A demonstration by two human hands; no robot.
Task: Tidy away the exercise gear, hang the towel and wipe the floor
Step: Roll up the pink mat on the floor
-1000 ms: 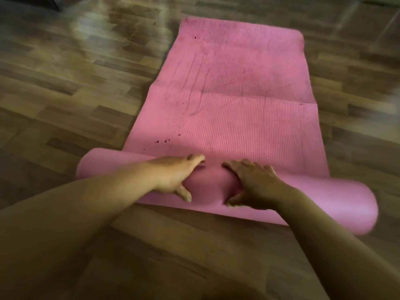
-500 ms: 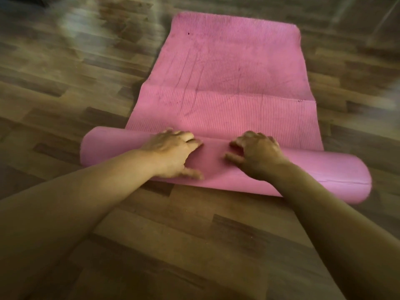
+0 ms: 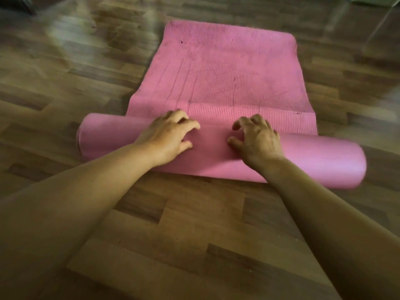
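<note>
A pink exercise mat (image 3: 227, 74) lies on the wooden floor, its near end wound into a thick roll (image 3: 320, 161) that runs left to right. The flat ribbed part stretches away from me beyond the roll. My left hand (image 3: 171, 135) rests on top of the roll left of its middle, fingers curled and spread over the far side. My right hand (image 3: 257, 137) presses on the roll just right of the middle, fingers bent in the same way. Both palms lie on the mat without closing around it.
Wooden plank floor (image 3: 173, 230) surrounds the mat on every side. A dark object (image 3: 15, 4) sits at the top left corner and a pale one (image 3: 376, 0) at the top right corner, both blurred.
The roll has travelled away from me and grown thicker, so less flat mat shows. Both hands moved forward with it and have shifted their hold on top.
</note>
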